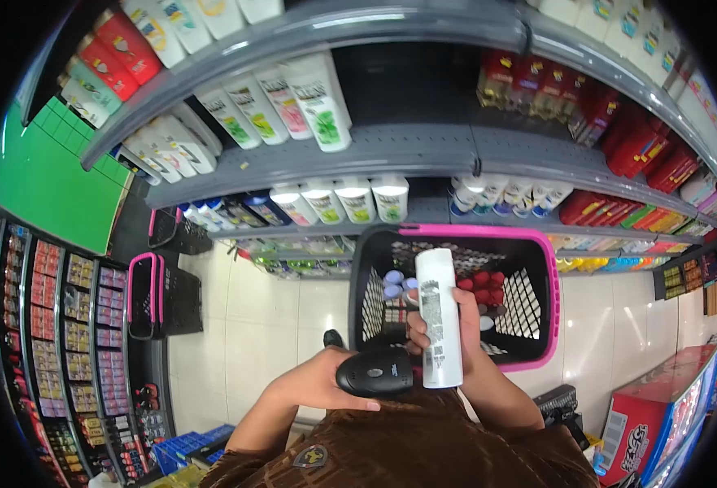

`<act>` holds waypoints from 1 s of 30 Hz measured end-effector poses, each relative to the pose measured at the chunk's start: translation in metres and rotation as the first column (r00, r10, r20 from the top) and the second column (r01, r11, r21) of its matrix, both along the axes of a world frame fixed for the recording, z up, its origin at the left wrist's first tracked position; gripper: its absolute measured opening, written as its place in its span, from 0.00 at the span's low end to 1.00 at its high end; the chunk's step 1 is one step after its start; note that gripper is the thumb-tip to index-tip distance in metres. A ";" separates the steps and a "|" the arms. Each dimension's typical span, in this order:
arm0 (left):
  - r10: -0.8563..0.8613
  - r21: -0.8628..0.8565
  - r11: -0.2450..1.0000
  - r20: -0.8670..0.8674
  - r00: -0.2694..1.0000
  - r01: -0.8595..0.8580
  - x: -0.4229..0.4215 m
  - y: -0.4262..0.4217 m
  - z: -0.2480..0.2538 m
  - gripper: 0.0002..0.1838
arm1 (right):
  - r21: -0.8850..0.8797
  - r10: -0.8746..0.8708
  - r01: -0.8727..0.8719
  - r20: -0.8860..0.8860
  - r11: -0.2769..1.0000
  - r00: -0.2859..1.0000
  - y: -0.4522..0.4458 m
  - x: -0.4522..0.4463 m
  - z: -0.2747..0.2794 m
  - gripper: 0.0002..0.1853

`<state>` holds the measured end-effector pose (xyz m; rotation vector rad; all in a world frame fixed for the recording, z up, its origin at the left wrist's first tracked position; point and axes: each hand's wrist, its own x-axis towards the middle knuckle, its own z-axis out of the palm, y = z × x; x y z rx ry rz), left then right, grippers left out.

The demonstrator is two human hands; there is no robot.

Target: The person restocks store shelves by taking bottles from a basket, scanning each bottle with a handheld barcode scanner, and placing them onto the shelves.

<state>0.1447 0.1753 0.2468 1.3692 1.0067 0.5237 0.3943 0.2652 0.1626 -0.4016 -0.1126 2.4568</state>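
Note:
My left hand (319,381) is closed around a black handheld barcode scanner (374,374), whose head points right. In my right hand (466,327) is a white shampoo-type bottle (438,313), held nearly upright with its printed back label and barcode towards me. The scanner's head is close to the bottle's lower left side. Behind and beneath the bottle stands a black shopping basket (547,244) with a pink rim. Inside it are several red-capped items (483,283) and pale lilac-capped items (392,281), partly hidden by the bottle and my hand.
Grey shelves (407,154) ahead carry white bottles (318,102) and red bottles (639,138). Stacked black and pink baskets (167,297) stand at left, near a rack of small packets (78,325). A red carton (643,423) sits at lower right on the tiled floor side.

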 end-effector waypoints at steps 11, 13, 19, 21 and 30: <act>-0.032 -0.004 0.999 0.161 0.986 0.033 -0.175 0.006 -0.037 0.23 | 0.936 -0.874 0.029 0.315 0.350 0.369 0.065 -0.169 0.048 0.36; -0.038 -0.116 0.992 0.110 0.993 0.050 -0.205 0.004 -0.046 0.23 | 0.991 -0.919 -0.043 0.134 0.127 0.371 0.083 -0.205 0.071 0.39; -0.080 -0.037 0.996 0.140 0.987 0.086 -0.268 0.003 -0.045 0.24 | 0.982 -0.981 -0.176 -0.034 -0.068 0.189 0.140 -0.297 0.108 0.37; -0.119 -0.038 0.991 0.131 0.984 0.125 -0.283 0.001 -0.044 0.25 | 0.985 -0.977 -0.138 0.124 0.101 0.171 0.150 -0.318 0.125 0.36; -0.094 -0.054 0.992 0.281 0.955 0.114 -0.312 0.012 -0.059 0.25 | 0.954 -0.984 -0.242 0.179 0.177 -0.016 0.185 -0.339 0.113 0.35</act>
